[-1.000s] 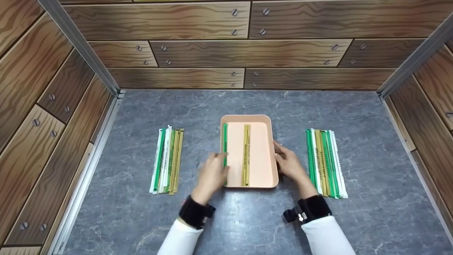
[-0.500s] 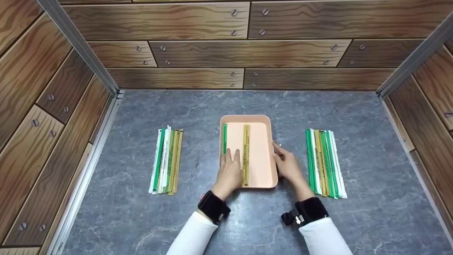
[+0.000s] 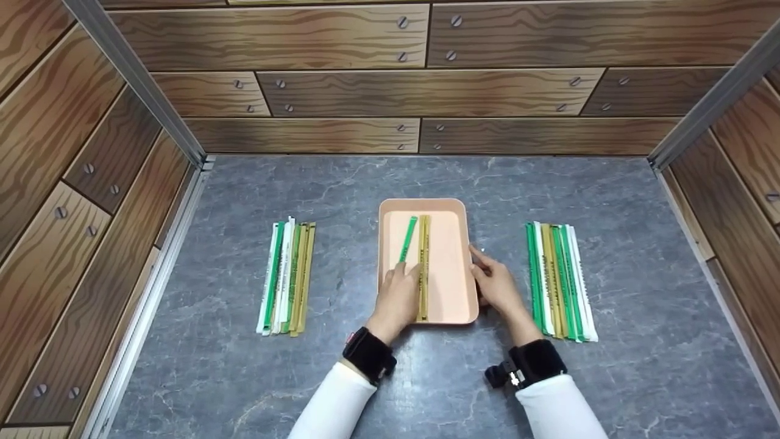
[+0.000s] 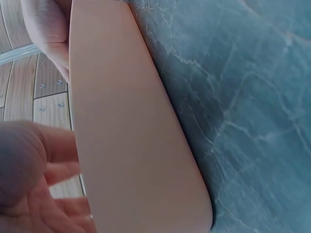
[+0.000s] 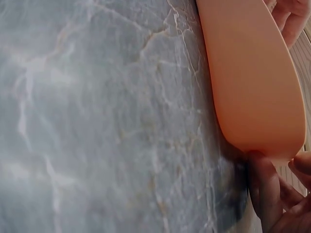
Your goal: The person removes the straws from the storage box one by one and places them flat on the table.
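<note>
My left hand (image 3: 398, 297) reaches over the left side of a shallow peach tray (image 3: 449, 268). Its fingers touch a long, thin green wrapped stick (image 3: 408, 238), which lies tilted in the tray with its lower part hidden under the hand. Close to its right are gold wrapped sticks (image 3: 425, 244), side by side. In the left wrist view the tray's wall (image 4: 126, 136) hides the fingertips. Outside the right wall, my right hand (image 3: 496, 283) holds the tray. The right wrist view has its fingers (image 5: 265, 187) against the tray's wall and rim.
A row of green, white and gold wrapped sticks (image 3: 286, 277) lies on the grey marbled table (image 3: 341, 183) to the left. Another such row (image 3: 560, 280) is on the right. Wood-patterned walls (image 3: 341, 91) enclose the table at the back and sides.
The green stick has shifted right from the tray's left wall and now leans towards the gold ones. My left hand came in over the tray, then bent its fingers. The right hand stayed put.
</note>
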`<state>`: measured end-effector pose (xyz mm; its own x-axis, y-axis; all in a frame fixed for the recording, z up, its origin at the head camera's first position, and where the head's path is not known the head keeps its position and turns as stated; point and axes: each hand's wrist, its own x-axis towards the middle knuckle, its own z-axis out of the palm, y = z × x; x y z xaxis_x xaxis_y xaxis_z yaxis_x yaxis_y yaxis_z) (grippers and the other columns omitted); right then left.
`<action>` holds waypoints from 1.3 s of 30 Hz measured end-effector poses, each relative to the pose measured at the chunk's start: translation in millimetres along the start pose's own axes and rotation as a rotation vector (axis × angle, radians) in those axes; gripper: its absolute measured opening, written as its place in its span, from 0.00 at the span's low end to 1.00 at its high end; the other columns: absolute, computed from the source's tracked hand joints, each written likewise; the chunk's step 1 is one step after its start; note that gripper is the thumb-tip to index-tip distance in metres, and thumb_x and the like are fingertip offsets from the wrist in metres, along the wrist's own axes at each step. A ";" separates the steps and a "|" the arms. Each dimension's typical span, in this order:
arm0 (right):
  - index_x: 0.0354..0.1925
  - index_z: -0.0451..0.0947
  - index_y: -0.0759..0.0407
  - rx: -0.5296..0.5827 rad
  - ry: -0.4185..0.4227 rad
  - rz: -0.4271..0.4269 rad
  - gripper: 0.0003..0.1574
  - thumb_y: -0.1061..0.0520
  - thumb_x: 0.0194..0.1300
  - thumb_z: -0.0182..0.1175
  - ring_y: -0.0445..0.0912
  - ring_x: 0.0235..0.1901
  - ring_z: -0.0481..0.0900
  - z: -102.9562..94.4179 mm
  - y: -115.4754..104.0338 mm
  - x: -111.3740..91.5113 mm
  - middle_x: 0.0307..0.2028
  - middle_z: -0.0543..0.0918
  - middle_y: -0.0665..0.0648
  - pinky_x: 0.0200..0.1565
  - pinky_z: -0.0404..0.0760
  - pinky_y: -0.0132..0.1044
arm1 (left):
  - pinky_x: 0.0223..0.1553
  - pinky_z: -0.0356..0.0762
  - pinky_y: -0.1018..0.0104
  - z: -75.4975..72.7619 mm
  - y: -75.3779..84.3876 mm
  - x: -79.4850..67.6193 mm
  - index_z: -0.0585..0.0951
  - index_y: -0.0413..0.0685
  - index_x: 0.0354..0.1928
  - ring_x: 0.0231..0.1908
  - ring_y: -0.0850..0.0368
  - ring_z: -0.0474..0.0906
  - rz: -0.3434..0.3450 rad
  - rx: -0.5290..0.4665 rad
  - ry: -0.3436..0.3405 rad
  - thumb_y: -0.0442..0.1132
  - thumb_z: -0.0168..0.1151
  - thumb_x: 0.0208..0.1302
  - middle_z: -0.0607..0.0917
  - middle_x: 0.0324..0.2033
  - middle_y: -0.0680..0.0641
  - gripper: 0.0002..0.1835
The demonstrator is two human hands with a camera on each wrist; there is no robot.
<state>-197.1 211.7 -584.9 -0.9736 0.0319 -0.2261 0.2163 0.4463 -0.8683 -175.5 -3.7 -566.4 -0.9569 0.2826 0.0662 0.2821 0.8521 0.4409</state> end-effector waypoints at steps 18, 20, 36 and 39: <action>0.72 0.64 0.46 0.042 0.008 0.016 0.30 0.58 0.76 0.50 0.48 0.23 0.80 0.2 0.4 0.2 0.50 0.80 0.68 0.17 0.79 0.40 | 0.20 0.81 0.56 10.3 3.0 1.0 0.83 0.40 0.40 0.24 0.48 0.81 -0.074 0.310 0.051 0.27 0.62 0.60 0.80 0.29 0.42 0.07; 0.72 0.64 0.46 0.059 0.007 0.019 0.30 0.58 0.75 0.51 0.49 0.24 0.81 0.4 -0.2 -0.1 0.50 0.80 0.68 0.17 0.80 0.41 | 0.19 0.81 0.56 9.5 1.7 0.6 0.83 0.41 0.42 0.24 0.47 0.82 -0.071 0.305 0.046 0.28 0.63 0.59 0.80 0.29 0.42 0.09; 0.72 0.64 0.46 0.065 0.009 0.027 0.30 0.58 0.76 0.50 0.49 0.25 0.82 1.3 0.3 0.3 0.48 0.80 0.68 0.18 0.81 0.41 | 0.25 0.82 0.51 -12.3 0.9 -1.1 0.82 0.42 0.51 0.28 0.43 0.82 -0.128 0.054 0.040 0.25 0.64 0.51 0.82 0.31 0.41 0.22; 0.72 0.65 0.47 0.056 0.017 0.019 0.29 0.58 0.75 0.51 0.48 0.24 0.81 1.4 0.6 0.7 0.47 0.81 0.67 0.18 0.80 0.41 | 0.26 0.82 0.52 -20.8 -1.7 -1.5 0.82 0.44 0.54 0.30 0.43 0.82 -0.152 -0.011 0.031 0.23 0.62 0.48 0.83 0.33 0.41 0.27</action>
<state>-197.5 210.8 -586.1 -0.9703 0.0547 -0.2355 0.2377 0.3949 -0.8874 -175.9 -14.7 -548.6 -0.9903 0.1368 0.0252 0.1331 0.8793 0.4573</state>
